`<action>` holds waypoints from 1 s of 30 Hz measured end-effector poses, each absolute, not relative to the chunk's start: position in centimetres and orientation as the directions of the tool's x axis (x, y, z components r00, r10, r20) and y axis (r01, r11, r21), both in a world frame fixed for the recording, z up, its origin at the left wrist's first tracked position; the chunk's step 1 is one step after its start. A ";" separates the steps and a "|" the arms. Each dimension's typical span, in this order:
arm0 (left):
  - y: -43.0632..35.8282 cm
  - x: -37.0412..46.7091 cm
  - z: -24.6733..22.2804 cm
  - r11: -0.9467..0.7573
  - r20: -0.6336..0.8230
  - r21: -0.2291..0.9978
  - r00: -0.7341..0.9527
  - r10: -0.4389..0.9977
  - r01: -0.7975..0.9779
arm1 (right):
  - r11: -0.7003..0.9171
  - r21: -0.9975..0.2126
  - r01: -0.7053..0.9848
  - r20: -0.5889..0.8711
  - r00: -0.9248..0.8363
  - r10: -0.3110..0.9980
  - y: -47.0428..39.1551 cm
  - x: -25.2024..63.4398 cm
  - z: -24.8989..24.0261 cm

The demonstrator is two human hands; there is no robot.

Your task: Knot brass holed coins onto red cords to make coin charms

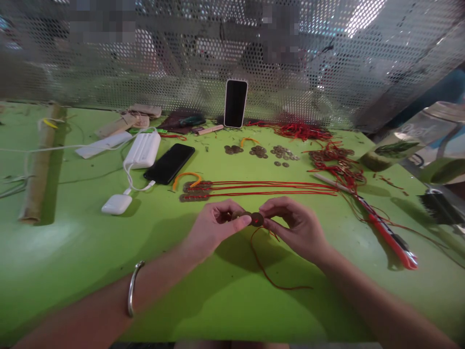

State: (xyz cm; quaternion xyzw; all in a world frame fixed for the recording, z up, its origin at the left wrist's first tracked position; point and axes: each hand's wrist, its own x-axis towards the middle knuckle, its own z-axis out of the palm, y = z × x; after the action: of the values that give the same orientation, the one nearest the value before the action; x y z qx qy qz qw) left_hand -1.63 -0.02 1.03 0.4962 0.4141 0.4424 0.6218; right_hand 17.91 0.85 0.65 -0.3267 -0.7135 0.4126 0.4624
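Observation:
Low over the green tabletop, my left hand [220, 223] pinches a short row of dark round coins [257, 219] between thumb and fingers. My right hand [296, 225] closes its thumb and fingertips on the right end of the same row. A red cord [263, 269] hangs from the coins and curls on the table below them. Just beyond my left hand lie strung coins [194, 198] with long red cords [272, 189] stretched to the right. An orange curved piece [187, 175] rests by them. Further back are small piles of loose coins [257, 151].
Left side: bamboo piece [39, 165], white power bank [142, 150], black phone [170, 164], white case [116, 204]. A phone [236, 103] stands against the perforated metal screen [181, 63]. At right are red cord heaps [303, 131], a red-handled tool [394, 240] and a jar [410, 138].

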 end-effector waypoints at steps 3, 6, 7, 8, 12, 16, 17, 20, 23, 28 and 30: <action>0.0 -1.6 1.1 0.119 -0.083 0.985 0.262 0.962 -0.125 | 0.514 -0.843 0.159 0.425 -0.389 0.817 0.8 17.8 0.6; 0.0 -1.6 1.2 0.128 -0.101 0.988 0.264 0.959 -0.090 | 0.604 -0.758 0.247 0.464 -0.446 0.765 0.8 17.8 0.8; 0.0 -1.6 1.2 0.127 -0.103 0.989 0.258 0.960 -0.076 | 0.630 -0.732 0.260 0.476 -0.467 0.746 0.8 17.8 0.8; 0.0 -1.6 1.2 0.124 -0.105 0.990 0.251 0.962 -0.065 | 0.651 -0.711 0.267 0.486 -0.483 0.729 0.8 17.8 0.9; -0.1 -1.6 1.3 0.111 -0.098 0.993 0.221 0.970 -0.047 | 0.685 -0.669 0.289 0.511 -0.490 0.706 0.7 17.7 0.9; -0.1 -1.6 1.2 0.103 -0.095 0.994 0.207 0.974 -0.029 | 0.688 -0.642 0.338 0.515 -0.473 0.714 0.6 17.7 1.0; -0.1 -1.6 1.1 0.100 -0.094 0.995 0.205 0.974 -0.022 | 0.690 -0.634 0.350 0.518 -0.471 0.715 0.6 17.7 1.0; 0.0 -1.6 0.9 0.086 -0.087 0.996 0.212 0.973 0.011 | 0.712 -0.606 0.355 0.555 -0.453 0.698 0.6 17.7 1.0; 0.0 -1.6 0.9 0.052 -0.061 0.997 0.214 0.975 0.048 | 0.715 -0.601 0.358 0.570 -0.435 0.697 0.5 17.7 1.0; 0.0 -1.7 0.8 -0.004 -0.014 0.997 0.217 0.976 0.081 | 0.692 -0.610 0.387 0.536 -0.442 0.719 0.4 17.5 1.1; 0.0 -1.7 0.8 0.000 -0.017 0.997 0.215 0.976 0.077 | 0.691 -0.613 0.384 0.539 -0.437 0.720 0.3 17.4 1.2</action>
State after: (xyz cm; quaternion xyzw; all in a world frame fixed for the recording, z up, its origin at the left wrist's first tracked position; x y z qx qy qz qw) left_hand -1.68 0.01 0.78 0.5679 0.4635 0.4212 0.5340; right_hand 17.39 0.29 1.17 -0.3355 -0.8226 0.2048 0.4109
